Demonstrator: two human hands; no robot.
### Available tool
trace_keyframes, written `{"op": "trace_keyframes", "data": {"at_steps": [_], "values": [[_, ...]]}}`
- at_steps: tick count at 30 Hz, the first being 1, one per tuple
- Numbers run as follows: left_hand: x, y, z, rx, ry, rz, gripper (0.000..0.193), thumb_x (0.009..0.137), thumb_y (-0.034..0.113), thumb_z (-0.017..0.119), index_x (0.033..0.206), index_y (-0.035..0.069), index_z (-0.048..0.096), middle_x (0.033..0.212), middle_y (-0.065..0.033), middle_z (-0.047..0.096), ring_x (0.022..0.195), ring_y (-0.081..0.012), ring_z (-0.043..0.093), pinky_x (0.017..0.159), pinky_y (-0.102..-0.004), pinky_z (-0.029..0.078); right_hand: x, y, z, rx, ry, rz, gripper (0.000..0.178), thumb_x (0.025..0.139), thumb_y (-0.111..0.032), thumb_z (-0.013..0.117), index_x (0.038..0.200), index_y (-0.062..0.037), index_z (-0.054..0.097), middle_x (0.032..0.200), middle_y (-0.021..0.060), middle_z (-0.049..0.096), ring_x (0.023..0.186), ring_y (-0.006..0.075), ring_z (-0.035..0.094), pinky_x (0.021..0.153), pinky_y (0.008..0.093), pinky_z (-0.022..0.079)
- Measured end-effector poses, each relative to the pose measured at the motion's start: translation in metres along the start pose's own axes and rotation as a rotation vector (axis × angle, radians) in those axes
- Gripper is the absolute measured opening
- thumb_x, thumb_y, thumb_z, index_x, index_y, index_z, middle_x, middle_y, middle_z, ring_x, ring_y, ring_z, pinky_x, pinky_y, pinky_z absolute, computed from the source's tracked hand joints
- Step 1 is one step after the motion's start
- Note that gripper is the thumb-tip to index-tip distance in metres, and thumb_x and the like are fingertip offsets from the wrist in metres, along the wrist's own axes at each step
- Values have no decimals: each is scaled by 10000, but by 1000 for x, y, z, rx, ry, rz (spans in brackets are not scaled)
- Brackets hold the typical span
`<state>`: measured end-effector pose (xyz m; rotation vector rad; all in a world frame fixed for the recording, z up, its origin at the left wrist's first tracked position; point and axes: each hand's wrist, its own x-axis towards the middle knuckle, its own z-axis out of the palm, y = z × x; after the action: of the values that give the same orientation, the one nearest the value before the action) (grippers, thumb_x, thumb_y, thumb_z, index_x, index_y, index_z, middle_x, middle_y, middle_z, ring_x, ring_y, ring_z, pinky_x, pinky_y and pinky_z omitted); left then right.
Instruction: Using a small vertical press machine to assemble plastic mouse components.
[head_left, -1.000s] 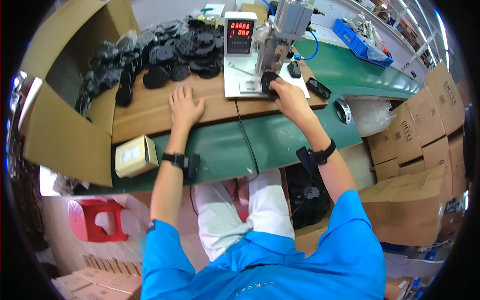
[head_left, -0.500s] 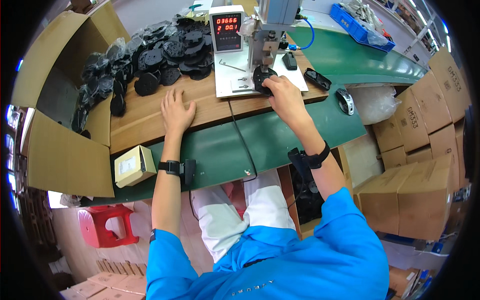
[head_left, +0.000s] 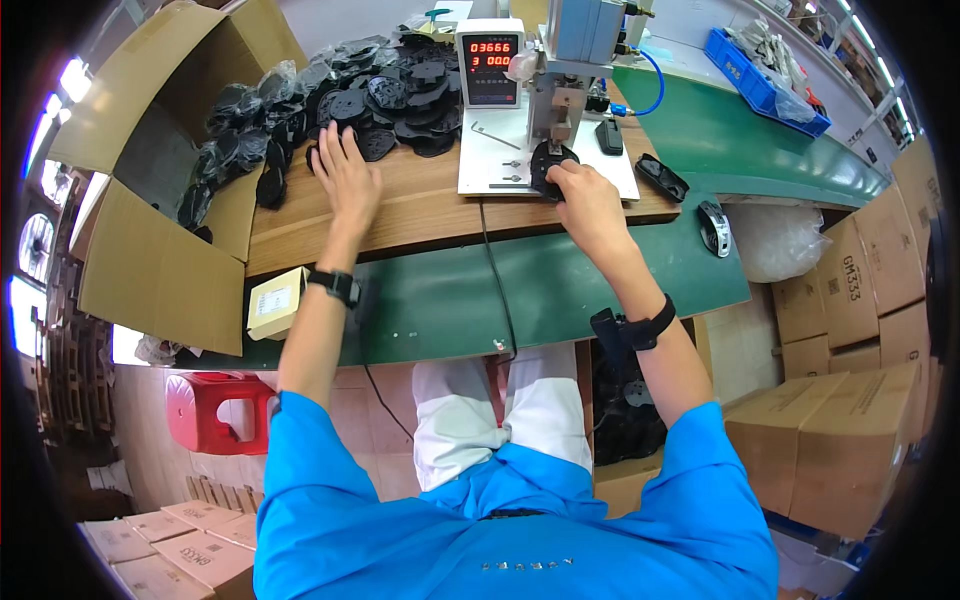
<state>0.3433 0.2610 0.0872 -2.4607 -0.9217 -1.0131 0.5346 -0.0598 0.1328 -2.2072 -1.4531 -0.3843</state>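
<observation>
My right hand [head_left: 585, 200] grips a round black plastic part [head_left: 551, 165] on the white base plate [head_left: 490, 160] under the grey press machine [head_left: 575, 60]. My left hand [head_left: 345, 170] is stretched out with spread fingers, its fingertips at the edge of the pile of black plastic parts [head_left: 340, 100] on the wooden board [head_left: 400, 220]. A counter box with red digits [head_left: 488, 65] stands at the back of the plate. Both wrists wear black bands.
An open cardboard box [head_left: 160, 200] with more black parts lies at the left. A small cream box [head_left: 275, 303] sits on the green table [head_left: 560, 290]. Black parts [head_left: 660, 178] lie to the right of the machine. Stacked cartons [head_left: 860, 300] stand at the right, and a red stool [head_left: 215, 410] is below.
My left hand has moved forward and left across the wooden board to the pile of black parts. My right hand has stayed on the part under the machine.
</observation>
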Motion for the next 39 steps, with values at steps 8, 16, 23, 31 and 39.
{"op": "trace_keyframes", "data": {"at_steps": [8,16,23,31,39], "values": [[32,-108,8,38,-428,-157,615,789,147,793,1323,35,509,1260,-167,635,1274,-364,551,1066,-551,427,6,-12,2,6,14,-15,222,767,105,605,944,-21,652,986,123,653,984,361,667,829,481,568],[-20,-90,-37,-557,-386,28,206,819,0,681,1024,24,677,872,-146,590,817,-309,626,765,-398,522,4,-2,5,-58,-39,4,373,719,40,719,1080,-42,674,1049,107,666,1015,345,667,854,466,547],[-54,-37,-85,-642,-319,109,156,885,-63,616,1034,-18,632,990,-182,570,889,-339,633,800,-421,520,3,-5,7,-71,15,-17,277,774,39,643,1034,-48,682,1002,115,667,977,346,684,829,470,564],[-50,26,-114,-457,-153,654,280,847,6,619,1126,19,638,1125,-156,625,1026,-339,650,910,-409,541,2,-10,5,-103,43,5,146,840,18,609,957,-41,671,984,118,667,954,347,702,801,464,590],[-78,39,-110,-483,-335,676,479,804,165,801,1240,76,622,1335,-120,585,1250,-322,563,1045,-432,469,3,-10,3,-64,-65,51,395,740,38,733,1120,-51,670,1046,107,651,1025,349,662,873,472,560]]}}
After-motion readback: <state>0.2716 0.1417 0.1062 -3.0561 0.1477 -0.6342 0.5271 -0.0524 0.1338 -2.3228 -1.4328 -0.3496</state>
